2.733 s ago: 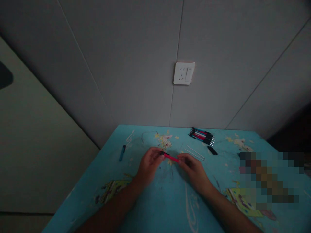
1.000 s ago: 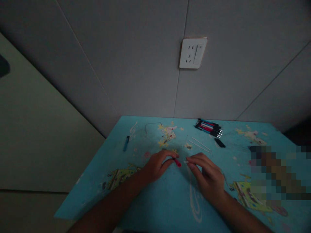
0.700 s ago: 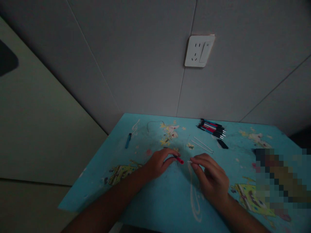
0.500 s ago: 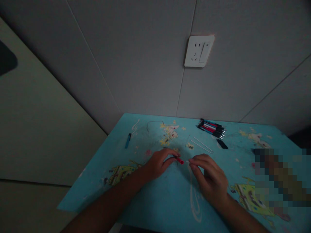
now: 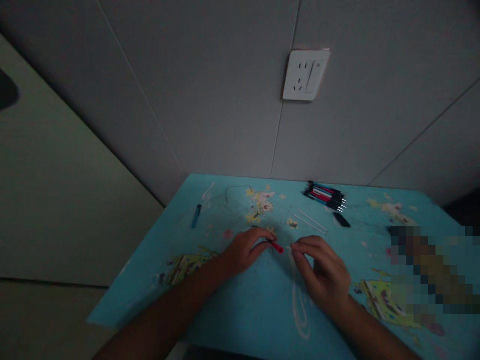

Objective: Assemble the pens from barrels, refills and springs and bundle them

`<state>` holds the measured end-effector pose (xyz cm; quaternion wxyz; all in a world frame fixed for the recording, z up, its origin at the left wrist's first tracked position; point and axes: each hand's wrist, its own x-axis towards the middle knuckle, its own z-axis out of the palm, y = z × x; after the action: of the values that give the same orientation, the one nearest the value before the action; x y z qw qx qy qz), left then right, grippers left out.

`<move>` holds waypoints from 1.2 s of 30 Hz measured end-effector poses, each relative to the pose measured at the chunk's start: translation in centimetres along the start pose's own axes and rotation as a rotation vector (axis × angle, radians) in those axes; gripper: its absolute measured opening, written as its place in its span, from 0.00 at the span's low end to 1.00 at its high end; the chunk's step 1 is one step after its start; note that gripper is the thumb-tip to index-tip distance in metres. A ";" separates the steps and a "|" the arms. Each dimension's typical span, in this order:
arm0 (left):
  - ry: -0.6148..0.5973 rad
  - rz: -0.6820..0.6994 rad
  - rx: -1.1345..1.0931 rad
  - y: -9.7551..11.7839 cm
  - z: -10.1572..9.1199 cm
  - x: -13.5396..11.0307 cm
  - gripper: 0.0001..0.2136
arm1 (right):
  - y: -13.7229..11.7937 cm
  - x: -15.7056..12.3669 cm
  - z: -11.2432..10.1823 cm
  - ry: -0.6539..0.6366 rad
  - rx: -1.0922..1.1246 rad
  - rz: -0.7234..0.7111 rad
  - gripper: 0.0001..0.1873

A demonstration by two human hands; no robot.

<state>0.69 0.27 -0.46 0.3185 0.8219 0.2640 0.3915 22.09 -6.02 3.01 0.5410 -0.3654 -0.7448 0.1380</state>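
Observation:
My left hand (image 5: 252, 248) is closed in a pinch on a short red tube (image 5: 277, 247), which looks like a pen barrel. The tube's end points toward my right hand (image 5: 320, 267). Thumb and forefinger of that hand are pressed together just right of the tube, apart from it. A tiny pale piece seems to show at those fingertips, too small to name. Both hands are low over the blue patterned tabletop (image 5: 240, 300). Beyond my right hand lie two thin white rods (image 5: 310, 221).
Several black, red and blue pens (image 5: 324, 196) lie bundled at the back right. A small black flat piece (image 5: 341, 219) lies in front of them. A short blue tube (image 5: 196, 216) is at the left. A wall with a socket (image 5: 306, 75) borders the back. Pixelation hides the right side.
The view has shifted slightly. Both hands keep nearly the same pose, with the red tube still in my left hand.

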 end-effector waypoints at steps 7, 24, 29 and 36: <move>0.007 -0.010 -0.021 0.0 0.0 0.0 0.07 | -0.4 0.2 -0.1 -0.010 0.019 -0.014 0.19; -0.043 -0.047 0.082 -0.2 0.0 0.0 0.07 | -0.1 0.3 0.0 -0.056 0.010 -0.001 0.23; -0.033 -0.087 0.161 -0.6 0.1 -0.2 0.07 | 0.9 0.3 0.2 -0.104 -0.032 0.015 0.23; 0.008 -0.143 0.027 0.2 0.2 0.2 0.11 | 1.7 0.7 0.0 -0.074 -0.151 0.041 0.26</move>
<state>1.00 0.23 -0.33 0.3336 0.8034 0.3288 0.3676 22.66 -4.42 2.49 0.4809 -0.4151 -0.7650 0.1057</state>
